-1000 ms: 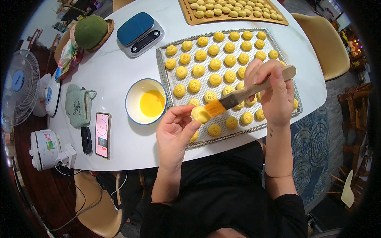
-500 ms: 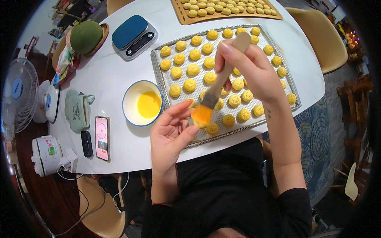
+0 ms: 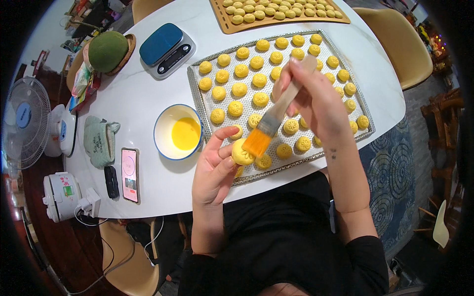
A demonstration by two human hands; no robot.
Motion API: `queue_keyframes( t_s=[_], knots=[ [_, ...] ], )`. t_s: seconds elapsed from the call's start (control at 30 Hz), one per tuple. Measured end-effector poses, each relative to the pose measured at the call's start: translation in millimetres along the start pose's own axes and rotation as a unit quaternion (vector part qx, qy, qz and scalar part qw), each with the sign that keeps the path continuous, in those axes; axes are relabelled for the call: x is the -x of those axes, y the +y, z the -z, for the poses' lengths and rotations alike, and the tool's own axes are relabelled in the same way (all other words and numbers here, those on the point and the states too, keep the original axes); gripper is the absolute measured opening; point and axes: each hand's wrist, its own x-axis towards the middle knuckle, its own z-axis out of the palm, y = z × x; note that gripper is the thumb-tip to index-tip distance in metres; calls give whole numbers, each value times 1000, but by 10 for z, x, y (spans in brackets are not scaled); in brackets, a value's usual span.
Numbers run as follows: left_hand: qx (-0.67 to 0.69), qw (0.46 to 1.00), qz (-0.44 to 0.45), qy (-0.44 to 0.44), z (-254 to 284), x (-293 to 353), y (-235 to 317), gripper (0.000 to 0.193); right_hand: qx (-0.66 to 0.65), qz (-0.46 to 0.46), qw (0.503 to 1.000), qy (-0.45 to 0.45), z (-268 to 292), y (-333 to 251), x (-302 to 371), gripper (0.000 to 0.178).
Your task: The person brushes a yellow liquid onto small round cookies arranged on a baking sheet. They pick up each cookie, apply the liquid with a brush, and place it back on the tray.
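Between the thumb and fingers of my left hand (image 3: 213, 172) is a round yellow pastry (image 3: 242, 153) with a flower pattern pressed into its top. My right hand (image 3: 318, 101) grips the wooden handle of a pastry brush (image 3: 272, 121). Its orange-tinted bristles touch the right side of the held pastry. Beneath both hands lies a perforated metal baking tray (image 3: 195, 93), carrying rows of similar patterned pastries (image 3: 260, 99). Left of my left hand stands a white bowl (image 3: 162, 127) with a blue rim, holding yellow liquid that looks like egg wash (image 3: 186, 134).
A kitchen scale (image 3: 168, 51) sits beyond the bowl. At the far edge, a brown tray (image 3: 232, 27) carries many smaller yellow pieces. On the left are a phone (image 3: 130, 175), a black case (image 3: 111, 181), a grey-green pouch (image 3: 99, 140), a fan (image 3: 29, 118) and a green fruit (image 3: 107, 52).
The held pastry's patterned top now shows more plainly. My right hand and the brush have shifted slightly right and toward me, with the bristles moving off the middle of the pastry.
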Motion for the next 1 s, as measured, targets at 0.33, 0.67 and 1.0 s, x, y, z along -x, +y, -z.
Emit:
queue_keyframes(
  t_s=[0.33, 0.67, 1.0],
  knots=[
    [197, 979, 12, -44, 53, -27, -218, 51, -80, 81, 991, 75, -66, 236, 183, 35],
    [258, 959, 75, -85, 152, -25, -288, 39, -11, 128, 988, 89, 58, 189, 157, 37],
    [247, 957, 85, -123, 67, -12, -283, 37, -15, 66, 996, 56, 55, 139, 45, 38]
  ],
)
